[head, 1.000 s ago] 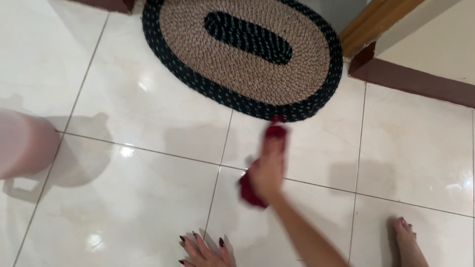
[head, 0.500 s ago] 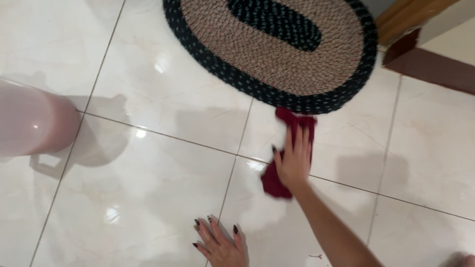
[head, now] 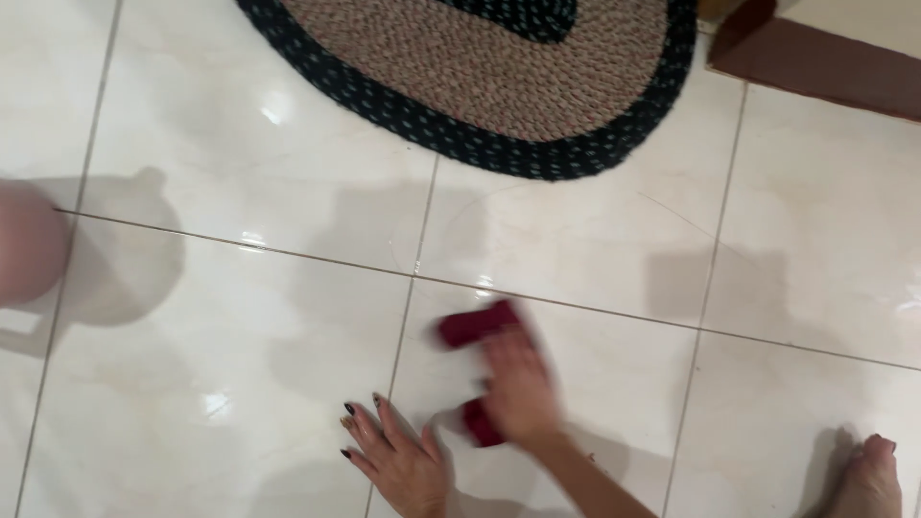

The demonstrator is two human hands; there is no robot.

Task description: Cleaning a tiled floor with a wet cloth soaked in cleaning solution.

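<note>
Right hand [head: 518, 388] atop red cloth [head: 475, 324]

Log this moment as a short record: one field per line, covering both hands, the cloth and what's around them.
Right hand: right hand pressed flat on the dark red cloth, blurred
Left hand: left hand flat on the tiled floor, fingers spread, holding nothing
Rug: oval braided rug, dark border, apart from the cloth
Left edge: pale pink container, partly in view
Bottom right: bare foot
</note>
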